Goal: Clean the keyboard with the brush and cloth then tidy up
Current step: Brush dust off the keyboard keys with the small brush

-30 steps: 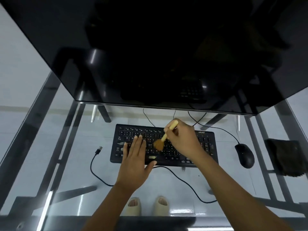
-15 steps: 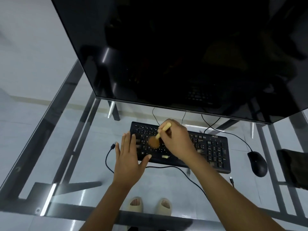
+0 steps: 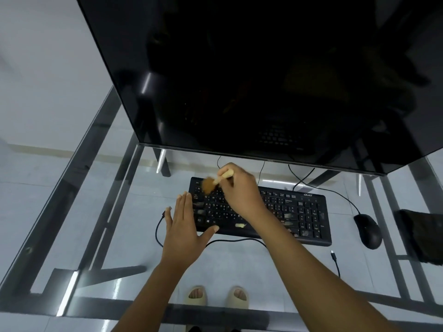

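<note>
Your right hand (image 3: 242,188) grips the brush (image 3: 213,183) over the far-left keys of the keyboard (image 3: 299,212); your left hand (image 3: 187,226) lies flat and open at its near-left edge. Sweeping hard could flick crumbs off onto the glass desk (image 3: 72,212). At far right, a dark cloth (image 3: 422,236) is cut off, and motion blurs the bristles.

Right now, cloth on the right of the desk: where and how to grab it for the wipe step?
Take the dark cloth at its near left edge, coming from above with the right hand once the brush is set down. It lies flat and bunched on the glass desk, right of the mouse, so a top pinch on a fold looks easiest; its far side runs out of frame.
</note>
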The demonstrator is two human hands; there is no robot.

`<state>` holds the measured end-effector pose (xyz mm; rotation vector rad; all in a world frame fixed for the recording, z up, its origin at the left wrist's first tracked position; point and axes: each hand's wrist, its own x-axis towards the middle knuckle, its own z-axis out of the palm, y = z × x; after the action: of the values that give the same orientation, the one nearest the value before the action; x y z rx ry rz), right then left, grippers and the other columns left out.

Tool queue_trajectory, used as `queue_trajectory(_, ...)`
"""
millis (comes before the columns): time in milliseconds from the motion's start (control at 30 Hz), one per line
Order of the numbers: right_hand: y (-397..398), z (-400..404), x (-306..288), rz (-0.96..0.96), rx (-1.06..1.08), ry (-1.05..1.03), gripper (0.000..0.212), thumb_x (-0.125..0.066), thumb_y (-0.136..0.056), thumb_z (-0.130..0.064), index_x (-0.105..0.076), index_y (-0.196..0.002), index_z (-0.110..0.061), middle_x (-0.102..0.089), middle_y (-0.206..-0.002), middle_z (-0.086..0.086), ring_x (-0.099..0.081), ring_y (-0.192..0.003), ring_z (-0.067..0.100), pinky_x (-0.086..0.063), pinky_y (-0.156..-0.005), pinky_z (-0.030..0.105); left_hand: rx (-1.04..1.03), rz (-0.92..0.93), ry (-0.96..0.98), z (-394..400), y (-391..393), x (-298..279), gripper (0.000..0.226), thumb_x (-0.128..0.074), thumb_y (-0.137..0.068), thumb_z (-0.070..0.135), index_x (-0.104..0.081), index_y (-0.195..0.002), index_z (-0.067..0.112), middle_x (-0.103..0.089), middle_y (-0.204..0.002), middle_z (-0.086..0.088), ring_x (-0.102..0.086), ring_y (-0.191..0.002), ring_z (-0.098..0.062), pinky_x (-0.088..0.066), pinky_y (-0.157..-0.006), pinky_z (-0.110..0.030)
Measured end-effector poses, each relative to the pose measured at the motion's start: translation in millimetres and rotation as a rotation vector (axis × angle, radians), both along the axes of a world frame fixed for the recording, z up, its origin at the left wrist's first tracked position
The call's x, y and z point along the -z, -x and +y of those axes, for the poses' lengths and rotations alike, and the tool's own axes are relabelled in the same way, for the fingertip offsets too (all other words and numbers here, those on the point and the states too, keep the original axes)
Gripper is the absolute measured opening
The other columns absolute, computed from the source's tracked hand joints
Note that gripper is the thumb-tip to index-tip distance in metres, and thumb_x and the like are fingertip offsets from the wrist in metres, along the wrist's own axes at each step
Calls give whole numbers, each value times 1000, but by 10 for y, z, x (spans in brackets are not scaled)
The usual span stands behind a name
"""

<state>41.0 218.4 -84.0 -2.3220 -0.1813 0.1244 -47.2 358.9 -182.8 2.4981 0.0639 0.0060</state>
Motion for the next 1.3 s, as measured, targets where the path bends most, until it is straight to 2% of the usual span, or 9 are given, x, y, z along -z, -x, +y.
queue_trajectory(233, 255, -354, -56, 83, -135, 61, 9, -55, -94, -12, -61, -90, -16, -68, -78, -3, -65, -68, 10, -54, -61, 26, 67, 12, -36, -74, -120, -83, 110, -50, -74, 75, -11, -150, 7, -14, -159, -8, -4, -148, -20, 0, -117, -51)
queue_trajectory(367, 284, -500, 0, -36, 128, -64, 10, -57, -94, -8, -61, -89, -16, -70, -80, -2, -64, -64, 7, -55, -61, 24, 132, -14, -35, -177, -195, -160, 107, -65, -76, 61, -7, -151, 12, -7, -160, -3, 2, -147, -16, 9, -116, -43)
queue_trajectory(467, 298, -504, -35, 188, -15, -50, 9, -57, -94, -11, -62, -89, -17, -68, -73, -3, -68, -63, 7, -58, -62, 24, 205, -29, -90, -222, -247, -142, 101, -56, -79, 65, -11, -151, 11, -6, -160, -4, 4, -147, -17, 5, -117, -44)
queue_trajectory(567, 225, -648, -53, -20, 201, -67, 8, -56, -94, -8, -61, -90, -13, -65, -74, -8, -58, -59, -5, -43, -54, 9, 297, -44, -178, -345, -253, -127, 89, -37, -85, 68, -20, -150, 9, -9, -160, -6, 2, -148, -18, 0, -119, -46)
queue_trajectory(800, 219, -1026, -68, 26, 258, -11, 8, -57, -95, -10, -61, -89, -14, -69, -74, -6, -61, -58, 3, -45, -53, 12, 410, -38, -251, -533, -204, -63, 81, -32, -88, 64, -23, -149, 11, -9, -160, -6, 5, -147, -18, 3, -120, -44)
queue_trajectory(933, 276, -1180, -61, 261, 198, -116, 8, -57, -94, -13, -62, -89, -15, -70, -73, 0, -68, -64, 13, -60, -66, 33, 449, -56, -243, -645, -205, -47, 79, -37, -89, 62, -28, -147, 9, -16, -159, -9, -2, -147, -19, -1, -116, -44)
queue_trajectory(1067, 361, -1224, -27, -64, 358, -13, 8, -61, -93, -11, -61, -87, -17, -61, -68, -16, -59, -60, 2, -44, -53, 12, 474, -68, -253, -754, -211, -50, 78, -36, -90, 61, -28, -146, 8, -19, -158, -10, -4, -147, -20, -2, -116, -44)
queue_trajectory(1200, 378, -1266, -11, 122, 236, -152, 10, -60, -92, -12, -64, -86, -19, -69, -70, -5, -66, -63, 17, -58, -63, 37, 493, -59, -255, -837, -270, -67, 79, -35, -89, 63, -26, -148, 9, -13, -159, -8, -1, -147, -20, 1, -119, -45)
queue_trajectory(1300, 396, -1323, 43, -105, 336, -74, 10, -63, -90, -9, -64, -89, -19, -68, -77, -10, -60, -62, 5, -51, -58, 23, 495, -66, -263, -880, -276, -61, 79, -36, -89, 62, -28, -146, 9, -17, -158, -9, -6, -147, -20, 1, -118, -44)
